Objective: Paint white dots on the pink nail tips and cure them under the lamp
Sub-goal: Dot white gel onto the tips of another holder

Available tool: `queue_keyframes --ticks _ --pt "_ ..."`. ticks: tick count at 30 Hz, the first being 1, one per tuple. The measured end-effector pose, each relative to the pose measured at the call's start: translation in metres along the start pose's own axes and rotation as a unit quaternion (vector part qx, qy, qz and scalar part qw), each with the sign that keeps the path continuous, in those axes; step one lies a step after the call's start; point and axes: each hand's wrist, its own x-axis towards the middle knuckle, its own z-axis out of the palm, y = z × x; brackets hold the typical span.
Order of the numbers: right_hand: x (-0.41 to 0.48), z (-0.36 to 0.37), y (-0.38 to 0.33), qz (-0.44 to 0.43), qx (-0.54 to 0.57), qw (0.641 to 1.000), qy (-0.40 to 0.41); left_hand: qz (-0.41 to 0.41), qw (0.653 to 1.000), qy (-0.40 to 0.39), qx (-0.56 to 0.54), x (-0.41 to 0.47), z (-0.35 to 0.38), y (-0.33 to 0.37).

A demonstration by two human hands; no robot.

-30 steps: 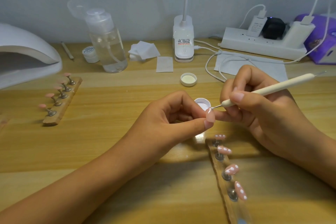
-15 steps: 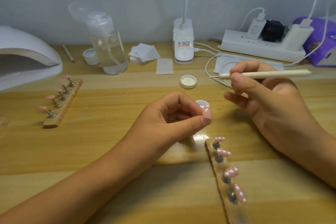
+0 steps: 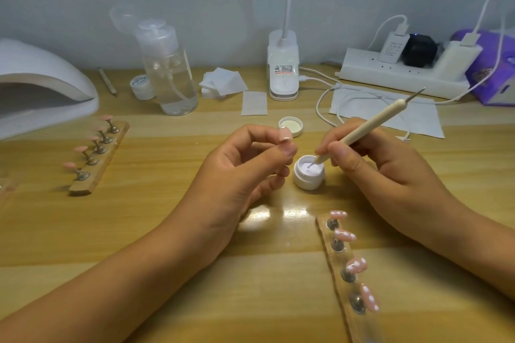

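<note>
Pot (image 3: 308, 182) of white gel stands on the desk (image 3: 167, 231) between the two hands, its lid (image 3: 290, 126) lying just behind it. The right hand (image 3: 370, 164) grips the tool (image 3: 370, 128) like a pen, fingers curled round the shaft; the metal point is down in the gel, and the shaft slants up and away to the right. The left hand (image 3: 242, 172) pinches one pink tip (image 3: 285, 136) between thumb and forefinger, raised just above and to the left of the pot, near it but apart. Whether that tip carries dots I cannot tell; the fingers cover most of it.

The coming move, as I judge it, is a short one: lift the loaded point out and carry it left and a little up to the tip; the tool's slant suits that path with little turn of the wrist. The tip seems to stand roughly on end in the pinch, though it is too small to be sure.

The near rack (image 3: 338, 259) lies beside the right forearm, running toward the person, with four dotted tips (image 3: 356, 265) on its pegs. The far rack (image 3: 118, 138) lies well to the left with plain tips (image 3: 80, 148), just before the lamp (image 3: 39, 78). For curing, the left hand is nearer the lamp; the right would have to cross over.
</note>
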Motion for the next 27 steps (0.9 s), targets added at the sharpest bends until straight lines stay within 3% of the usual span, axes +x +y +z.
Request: queue_keyframes --ticks 7,13,18,23,27 --pt "0.001 0.001 0.003 -0.035 -0.037 0.999 -0.013 0.002 1.0 -0.008 0.022 0.0 0.0 -0.001" --pt "0.001 0.001 0.001 -0.006 -0.009 1.0 0.004 0.0 1.0 -0.005 0.012 -0.001 0.0 -0.001" --pt "0.002 -0.003 0.0 0.041 0.149 0.986 0.058 0.003 1.0 -0.007 0.012 -0.001 0.0 0.0" --pt "0.004 -0.006 0.001 0.077 0.319 0.938 0.108 0.015 0.999 -0.028 0.034 -0.002 0.001 -0.001" --pt "0.005 -0.009 0.0 0.09 0.405 0.905 0.091 0.034 0.994 -0.06 0.09 -0.004 0.004 -0.005"
